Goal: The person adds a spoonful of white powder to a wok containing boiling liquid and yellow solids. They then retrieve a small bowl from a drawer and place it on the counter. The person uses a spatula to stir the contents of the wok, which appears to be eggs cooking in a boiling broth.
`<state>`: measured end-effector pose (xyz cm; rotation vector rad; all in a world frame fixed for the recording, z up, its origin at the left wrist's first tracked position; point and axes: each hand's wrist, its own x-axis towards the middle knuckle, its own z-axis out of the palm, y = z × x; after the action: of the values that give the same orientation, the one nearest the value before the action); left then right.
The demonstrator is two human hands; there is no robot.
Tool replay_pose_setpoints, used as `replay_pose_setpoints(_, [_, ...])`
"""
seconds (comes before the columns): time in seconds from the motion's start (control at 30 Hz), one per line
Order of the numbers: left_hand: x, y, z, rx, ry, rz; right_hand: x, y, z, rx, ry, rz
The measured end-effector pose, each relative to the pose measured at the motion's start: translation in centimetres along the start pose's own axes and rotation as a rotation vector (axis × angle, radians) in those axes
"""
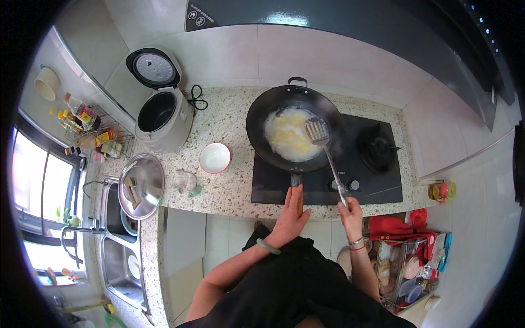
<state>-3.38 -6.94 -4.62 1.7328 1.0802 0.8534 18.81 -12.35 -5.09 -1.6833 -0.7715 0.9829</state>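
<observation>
Wok (258,117), dark and round, stands with a dark range hood (383,33) above and beyond it and a speckled countertop (232,191) spreading mostly to its left. Beneath the wok, and running out to its right, lies a black cooktop (273,188); the wok occupies the left half of it. Well to the wok's left, on the nearer side, is a steel sink (115,268) with 2 basins. Also left of the wok, a white rice cooker (178,128) stands with its cover raised. Between sink and wok, though closer to the sink, rests a silvery pan lid (145,202). Over the wok's right half slants a slotted spatula (331,164), its head at the edge of the pale yellow and white food (292,134) inside the wok; whether the head presses into the food or hovers just above, I cannot tell. On the wok's near side, the left hand (287,223) has hold of the wooden handle, thumb to 1 side, fingers to the other; how tightly, I cannot tell. Right of that handle, the right hand (351,216) is closed around the spatula's end. Just left of the wok sits a small white bowl (215,158) with a red rim.
</observation>
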Motion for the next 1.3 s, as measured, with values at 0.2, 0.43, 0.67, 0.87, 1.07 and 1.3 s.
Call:
replay_pose_setpoints(0.2, [0.1,0.9,-0.5,-0.028,-0.048,-0.084,-1.2,1.0,2.0,0.132,0.050,0.127])
replay_pose_setpoints(0.43, [0.0,0.6,-0.3,-0.047,-0.040,-0.064,-1.7,0.2,2.2,0.141,-0.012,0.188])
replay_pose_setpoints(0.67, [0.1,1.4,-0.8,-0.089,-0.072,-0.112,-1.7,-0.1,2.5,0.140,-0.134,0.237])
replay_pose_setpoints(0.87, [0.1,1.0,-0.8,-0.055,-0.069,-0.073,-1.6,0.5,2.6,0.266,-0.196,0.253])
replay_pose_setpoints(1.07, [0.2,1.2,-0.9,-0.064,-0.082,-0.101,-1.7,-0.2,2.5,0.273,-0.187,0.292])
replay_pose_setpoints(1.3, [0.1,1.1,-0.8,-0.028,-0.061,-0.054,-1.8,-1.1,2.2,0.236,-0.153,0.316])
